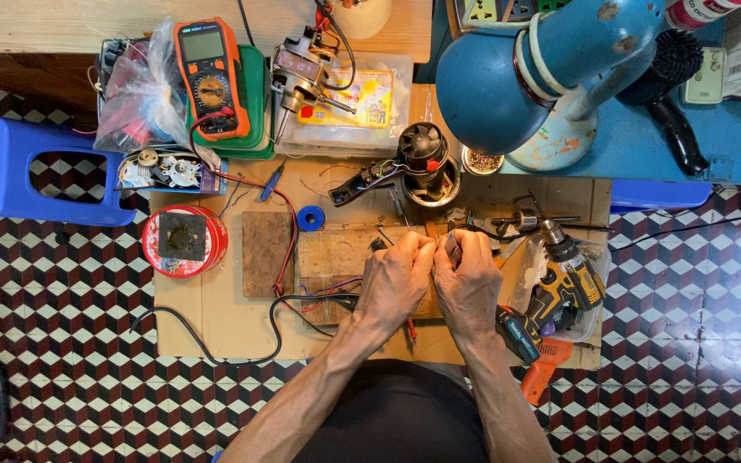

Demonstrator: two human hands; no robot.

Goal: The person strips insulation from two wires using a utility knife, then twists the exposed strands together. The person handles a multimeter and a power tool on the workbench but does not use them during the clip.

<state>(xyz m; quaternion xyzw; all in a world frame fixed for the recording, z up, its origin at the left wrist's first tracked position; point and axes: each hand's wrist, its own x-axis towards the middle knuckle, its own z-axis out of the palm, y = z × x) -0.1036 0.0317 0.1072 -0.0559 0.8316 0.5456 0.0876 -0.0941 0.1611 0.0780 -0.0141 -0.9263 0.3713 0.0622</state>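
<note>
My left hand [396, 279] and my right hand [468, 279] meet over a worn wooden board [328, 257] on a cardboard sheet [216, 317]. Both are closed, fingertips pinched together on a small dark part [449, 247] between them; what it is stays hidden by the fingers. A thin metal tip [385, 236] sticks out past my left fingers. Just beyond the hands lies a black hair dryer body with its fan open [422, 163], wires trailing from it.
An orange multimeter [210, 79] with red and black leads, a red round tin [183, 241], a small wood block [266, 253], a blue tape roll [310, 218], a yellow cordless drill [569, 274], a blue desk lamp [542, 69] and a blue stool [27, 167] surround the patterned floor.
</note>
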